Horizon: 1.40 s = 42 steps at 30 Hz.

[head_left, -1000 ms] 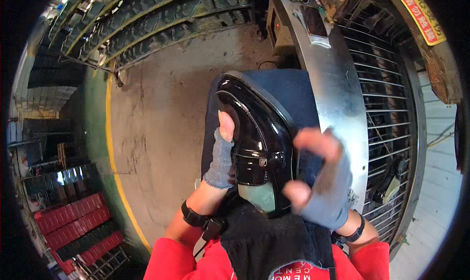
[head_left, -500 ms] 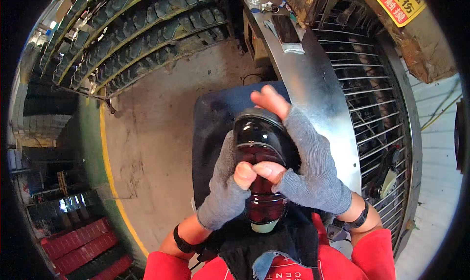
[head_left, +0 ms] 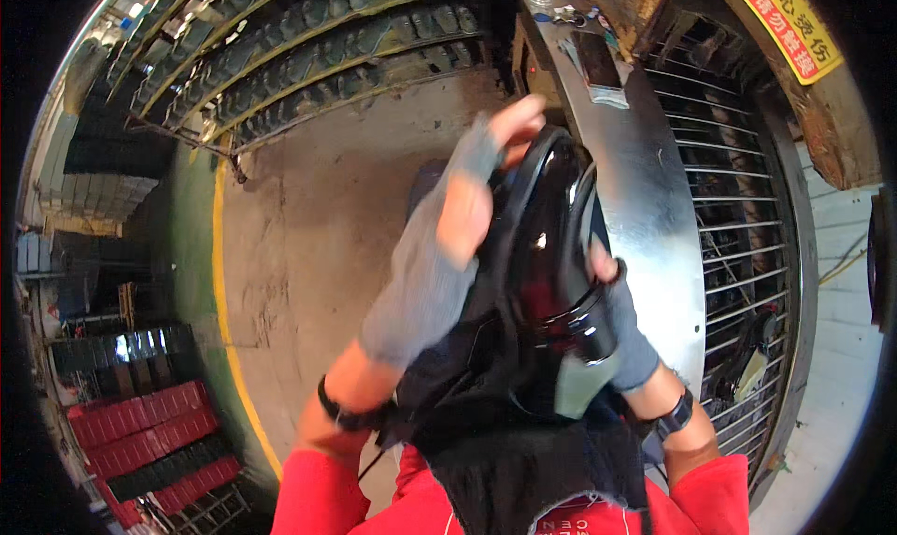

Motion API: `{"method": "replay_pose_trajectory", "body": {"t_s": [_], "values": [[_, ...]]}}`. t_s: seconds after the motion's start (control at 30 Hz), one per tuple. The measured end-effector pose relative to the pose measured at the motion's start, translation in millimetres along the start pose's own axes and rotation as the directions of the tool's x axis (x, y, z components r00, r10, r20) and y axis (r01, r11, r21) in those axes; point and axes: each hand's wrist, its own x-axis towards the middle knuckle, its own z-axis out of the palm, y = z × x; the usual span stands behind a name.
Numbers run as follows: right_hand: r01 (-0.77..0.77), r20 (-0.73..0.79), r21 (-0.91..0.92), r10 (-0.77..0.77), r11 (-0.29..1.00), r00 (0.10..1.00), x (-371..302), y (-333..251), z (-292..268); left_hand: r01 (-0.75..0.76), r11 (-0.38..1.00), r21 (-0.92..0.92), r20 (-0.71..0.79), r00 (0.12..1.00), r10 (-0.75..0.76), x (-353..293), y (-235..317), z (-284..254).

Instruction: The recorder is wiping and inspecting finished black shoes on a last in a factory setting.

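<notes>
A glossy black and dark red shoe (head_left: 553, 241) is held tilted over my lap, toe away from me and its sole edge turned left. A grey-green last (head_left: 581, 385) sticks out of its opening. My left hand (head_left: 467, 194), in a grey fingerless glove, has its fingers bent around the toe end, its thumb lower beside the sole; it is partly blurred. My right hand (head_left: 617, 301), gloved alike, grips the shoe's right side with the thumb on the upper; its other fingers are hidden behind the shoe. A black cloth (head_left: 542, 460) lies over my lap.
Along my right runs a metal bench (head_left: 649, 180) with a phone-like dark object (head_left: 596, 60) at its far end. Beyond it is a barred metal rack (head_left: 733, 199) with a shoe (head_left: 747, 367) on it. Shelves of lasts (head_left: 327, 40) stand far left, red slatted panels (head_left: 140, 413) near left.
The shoe has been turned from facing upward onto its side and moved right. My left hand went up to the toe; my right hand slid down to the shoe's right side.
</notes>
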Motion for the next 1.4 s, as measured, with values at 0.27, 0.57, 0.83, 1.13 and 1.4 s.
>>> {"method": "replay_pose_trajectory", "body": {"t_s": [0.27,0.57,0.83,1.13,1.4], "values": [[-0.178,-0.331,0.026,0.177,0.984,0.927,-32.5,17.1,-30.3,0.083,0.995,-0.046,-0.156,0.984,-0.089,13.1,-57.1,12.2],[-0.284,-0.566,-0.401,0.008,0.871,0.825,-65.0,16.8,-23.6,0.003,0.943,0.333,-0.424,0.894,0.147,-33.6,-79.8,48.5],[0.134,-0.322,-0.415,-0.283,0.9,0.903,16.3,8.6,-52.0,0.258,0.922,-0.287,-0.145,0.94,-0.308,-28.0,-138.7,2.4],[0.125,-0.441,-0.412,-0.317,0.903,0.839,38.7,-2.6,-63.8,0.34,0.89,-0.303,-0.017,0.932,-0.362,-52.0,-163.5,3.4],[0.177,-0.505,-0.683,-0.633,0.709,0.587,-159.1,-116.0,-71.8,0.438,0.899,-0.014,0.241,0.874,-0.422,2.1,-134.7,4.1]]}}
